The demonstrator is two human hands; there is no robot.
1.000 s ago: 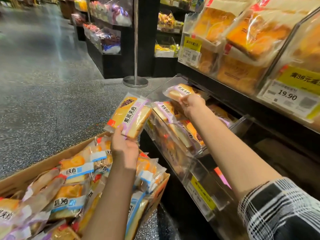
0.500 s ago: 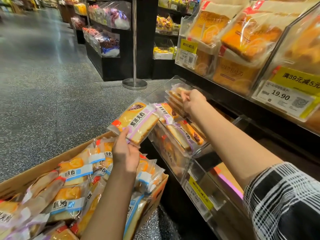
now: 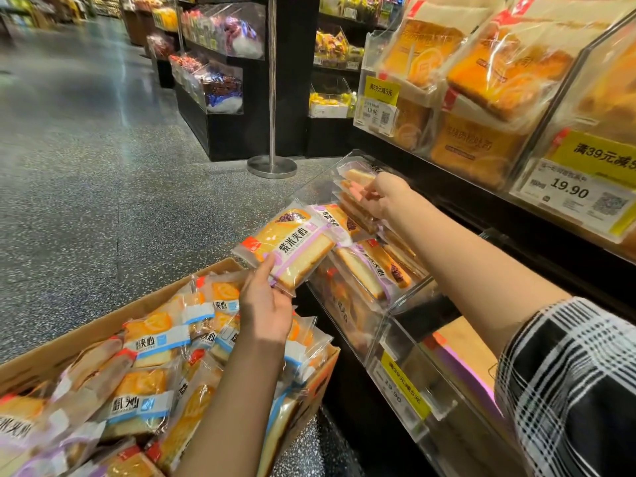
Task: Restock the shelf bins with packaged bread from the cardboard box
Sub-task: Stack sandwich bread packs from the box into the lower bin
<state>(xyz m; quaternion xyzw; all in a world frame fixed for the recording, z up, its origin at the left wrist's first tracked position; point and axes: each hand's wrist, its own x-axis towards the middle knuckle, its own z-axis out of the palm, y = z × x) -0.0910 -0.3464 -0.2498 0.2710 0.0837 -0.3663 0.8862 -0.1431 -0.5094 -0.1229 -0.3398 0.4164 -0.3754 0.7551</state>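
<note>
The left hand [image 3: 266,306] held one purple-banded pack [image 3: 289,247] by its lower end, the thumb on the front and the other fingers curled behind. The pack was above the far corner of the box [image 3: 86,333], just beside the front wall of the bin [image 3: 347,304] and not yet inside it. The right hand [image 3: 382,197] was inside the bin near its far end. Its fingers were bent onto the packs standing there [image 3: 358,177]; it seemed to pinch or press one of them, but the fingertips were partly hidden and I could not tell which.

The step in hand, as I judge it, was to add the held pack to the row. To do it well, the right hand should push the standing packs toward the far end and keep them upright, so that a gap opens near the front. The left hand should then lift the pack over the front wall and slide it in on its edge, with the label facing the same way as its neighbours. The wrapper looked thin and the bread soft, so a light grip would be better. Many packs remained in the box.
</note>
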